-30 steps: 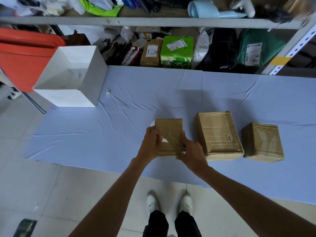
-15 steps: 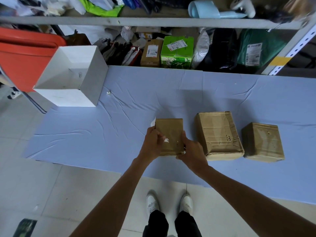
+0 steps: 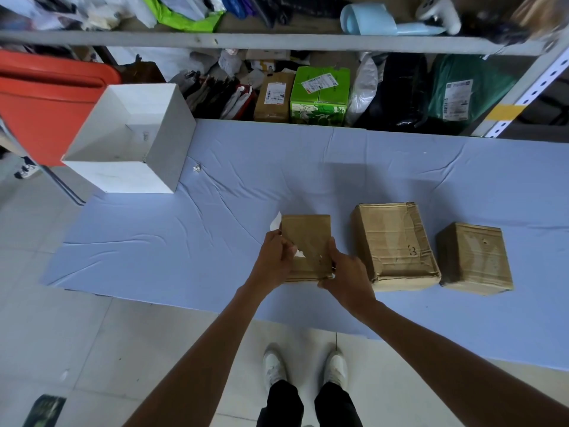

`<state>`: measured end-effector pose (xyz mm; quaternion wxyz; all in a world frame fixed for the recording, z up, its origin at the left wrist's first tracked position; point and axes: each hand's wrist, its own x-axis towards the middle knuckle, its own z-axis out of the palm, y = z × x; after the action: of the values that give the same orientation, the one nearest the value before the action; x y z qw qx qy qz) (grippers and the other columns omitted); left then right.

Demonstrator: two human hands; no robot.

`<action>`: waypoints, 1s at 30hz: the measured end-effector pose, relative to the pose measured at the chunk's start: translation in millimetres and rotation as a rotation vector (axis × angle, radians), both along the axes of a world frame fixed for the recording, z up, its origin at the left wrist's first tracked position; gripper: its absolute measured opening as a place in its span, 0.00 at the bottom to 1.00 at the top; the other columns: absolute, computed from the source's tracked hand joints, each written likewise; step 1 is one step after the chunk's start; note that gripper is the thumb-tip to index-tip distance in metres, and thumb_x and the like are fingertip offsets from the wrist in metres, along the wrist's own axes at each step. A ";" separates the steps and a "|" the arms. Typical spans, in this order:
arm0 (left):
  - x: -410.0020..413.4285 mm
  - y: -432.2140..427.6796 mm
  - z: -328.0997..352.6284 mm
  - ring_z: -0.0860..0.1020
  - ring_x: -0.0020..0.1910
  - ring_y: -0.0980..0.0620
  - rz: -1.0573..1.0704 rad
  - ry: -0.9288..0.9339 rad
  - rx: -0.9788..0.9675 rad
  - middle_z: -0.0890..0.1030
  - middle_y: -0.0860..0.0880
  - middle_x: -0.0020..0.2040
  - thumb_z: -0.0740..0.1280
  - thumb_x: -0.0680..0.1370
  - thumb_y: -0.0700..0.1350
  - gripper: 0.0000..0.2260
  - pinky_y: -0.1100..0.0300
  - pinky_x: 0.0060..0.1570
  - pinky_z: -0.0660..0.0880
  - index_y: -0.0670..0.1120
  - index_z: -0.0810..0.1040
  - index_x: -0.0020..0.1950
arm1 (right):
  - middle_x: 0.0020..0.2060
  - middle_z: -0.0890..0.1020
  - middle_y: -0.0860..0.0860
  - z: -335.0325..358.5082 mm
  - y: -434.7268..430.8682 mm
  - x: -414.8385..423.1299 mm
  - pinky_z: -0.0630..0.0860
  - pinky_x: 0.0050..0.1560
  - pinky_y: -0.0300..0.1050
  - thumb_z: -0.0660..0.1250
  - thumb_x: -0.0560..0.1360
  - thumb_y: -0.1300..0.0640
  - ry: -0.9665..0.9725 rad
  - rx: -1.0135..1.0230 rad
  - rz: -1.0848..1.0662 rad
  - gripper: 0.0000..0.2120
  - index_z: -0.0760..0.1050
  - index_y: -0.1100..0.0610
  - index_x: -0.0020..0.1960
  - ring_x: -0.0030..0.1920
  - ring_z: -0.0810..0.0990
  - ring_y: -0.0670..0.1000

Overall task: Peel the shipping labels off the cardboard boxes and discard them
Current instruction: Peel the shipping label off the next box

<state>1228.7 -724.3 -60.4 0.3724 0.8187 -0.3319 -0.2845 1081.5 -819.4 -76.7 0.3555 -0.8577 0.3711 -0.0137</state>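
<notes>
While the right hand (image 3: 348,277) is gripping the near right corner of the small cardboard box (image 3: 308,235), its fingers curling along the right side, the left hand (image 3: 274,257) is pinching a white shipping label (image 3: 276,222) at the box's left edge. The label is standing loose past the box's far left corner, just above the pinching fingers. A small white scrap (image 3: 299,253) is showing on the box's top face beside the left thumb; whether it belongs to the same label cannot be told.

The box is sitting on the blue-covered tabletop (image 3: 215,195) near its front edge, leftmost in a row of three. Just to its right a larger box (image 3: 394,241) is lying, and a third box (image 3: 475,258) is resting near that one. An open white bin (image 3: 129,140) is standing at the tabletop's far left corner, well apart from both hands, with a crumpled paper bit (image 3: 196,168) lying just beside its right wall. Behind the tabletop, a shelf is holding labelled parcels, among them a green carton (image 3: 320,94).
</notes>
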 end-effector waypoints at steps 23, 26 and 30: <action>2.1 -3.0 4.0 0.69 0.41 0.55 -0.011 -0.059 0.013 0.69 0.48 0.46 0.59 0.79 0.39 0.13 0.73 0.36 0.67 0.49 0.64 0.36 | 0.51 0.82 0.54 0.7 -3.7 4.3 0.80 0.54 0.50 0.78 0.65 0.58 -0.007 0.006 0.006 0.51 0.50 0.53 0.77 0.52 0.81 0.55; 0.7 -3.3 5.2 0.69 0.41 0.56 -0.016 -0.060 0.004 0.69 0.47 0.48 0.59 0.80 0.39 0.07 0.78 0.39 0.67 0.42 0.67 0.41 | 0.50 0.83 0.53 3.3 -3.5 4.4 0.80 0.53 0.50 0.79 0.64 0.59 -0.025 0.013 0.000 0.51 0.51 0.51 0.77 0.50 0.82 0.54; 0.9 -5.2 5.7 0.69 0.44 0.53 -0.033 -0.068 -0.010 0.69 0.45 0.49 0.60 0.80 0.39 0.06 0.80 0.38 0.66 0.40 0.68 0.43 | 0.50 0.84 0.52 5.3 -2.9 5.2 0.80 0.53 0.49 0.79 0.64 0.59 -0.028 0.018 -0.008 0.50 0.53 0.52 0.77 0.50 0.83 0.53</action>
<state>1229.5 -729.6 -54.8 0.3602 0.8203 -0.3593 -0.2612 1086.7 -822.2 -71.4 0.3684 -0.8526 0.3697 -0.0240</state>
